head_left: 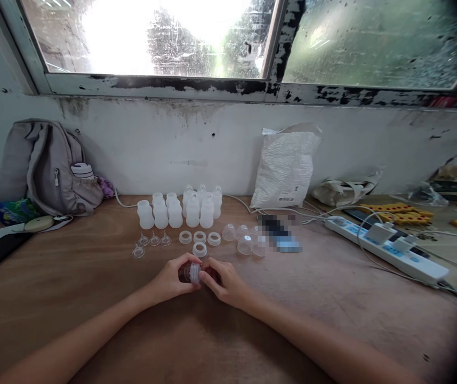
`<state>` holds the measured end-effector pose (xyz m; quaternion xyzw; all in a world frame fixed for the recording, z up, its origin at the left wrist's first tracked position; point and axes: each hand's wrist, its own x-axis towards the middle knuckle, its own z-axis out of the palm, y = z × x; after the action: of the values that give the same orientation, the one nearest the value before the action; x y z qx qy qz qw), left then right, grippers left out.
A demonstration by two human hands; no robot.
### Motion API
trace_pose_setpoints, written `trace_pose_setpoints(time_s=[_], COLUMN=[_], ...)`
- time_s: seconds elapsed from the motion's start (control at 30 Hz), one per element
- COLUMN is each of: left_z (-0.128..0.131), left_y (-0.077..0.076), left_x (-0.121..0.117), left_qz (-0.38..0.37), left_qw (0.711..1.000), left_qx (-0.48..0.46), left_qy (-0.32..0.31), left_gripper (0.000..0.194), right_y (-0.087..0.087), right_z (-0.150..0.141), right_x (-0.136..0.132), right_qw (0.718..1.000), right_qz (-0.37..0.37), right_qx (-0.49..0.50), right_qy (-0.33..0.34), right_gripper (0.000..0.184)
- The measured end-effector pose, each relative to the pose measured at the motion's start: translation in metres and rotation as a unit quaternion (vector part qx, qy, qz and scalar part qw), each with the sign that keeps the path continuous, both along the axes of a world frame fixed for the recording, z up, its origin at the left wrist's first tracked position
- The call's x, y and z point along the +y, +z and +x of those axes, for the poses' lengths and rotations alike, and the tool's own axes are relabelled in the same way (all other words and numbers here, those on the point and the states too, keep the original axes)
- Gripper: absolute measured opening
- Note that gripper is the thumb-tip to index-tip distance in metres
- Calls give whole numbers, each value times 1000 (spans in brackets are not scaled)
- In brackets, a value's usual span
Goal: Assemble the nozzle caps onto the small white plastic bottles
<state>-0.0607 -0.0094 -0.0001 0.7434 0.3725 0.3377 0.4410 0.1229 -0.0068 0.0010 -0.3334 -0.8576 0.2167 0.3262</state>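
Near the table's middle, my left hand point(174, 277) curls its thumb and fingers around a translucent ribbed bottle ring point(195, 273). A clear nipple point(187, 273) appears to poke out of its left side, partly hidden by the fingers. My right hand point(224, 281) is closed at the ring's right side, its thumb and fingertips against it. Just beyond lie several loose white rings point(200, 248). Several clear nipples point(154, 240) lie to their left, and several clear dome caps point(245, 245) to their right. Behind stand open white baby bottles point(145, 215) and bottles topped with nipples point(207, 211).
A grey backpack point(46, 165) stands at the left by the wall. A white plastic mailer bag point(286, 168) leans on the wall, with a blurred phone-like item point(280, 234) before it. At the right lie a power strip point(392, 250), cables and yellow parts point(396, 213).
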Motion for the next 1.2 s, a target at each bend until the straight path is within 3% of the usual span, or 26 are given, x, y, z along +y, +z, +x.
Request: trace_pose_setpoints(time_s=[0.23, 0.43, 0.67, 0.87, 1.2], left_z=[-1, -1, 0, 0, 1], left_y=[2, -4, -1, -4, -5], left_x=[-1, 4, 4, 4, 2], left_qz=[-3, -57, -88, -105, -111], left_qw=[1000, 995, 991, 990, 990], left_qx=[2, -77, -92, -95, -83], left_qy=[2, 19, 26, 18, 12], left_gripper=[39, 43, 45, 50, 52], right_y=[-2, 1, 4, 3, 4], right_z=[1, 0, 1, 1, 3], right_x=[1, 3, 5, 7, 8], right_qw=[999, 999, 983, 965, 985], right_qz=[17, -8, -138, -219, -158], right_qx=[-10, 25, 106, 140, 61], right_qy=[30, -21, -59, -34, 27], right_gripper=[14, 18, 25, 29, 26])
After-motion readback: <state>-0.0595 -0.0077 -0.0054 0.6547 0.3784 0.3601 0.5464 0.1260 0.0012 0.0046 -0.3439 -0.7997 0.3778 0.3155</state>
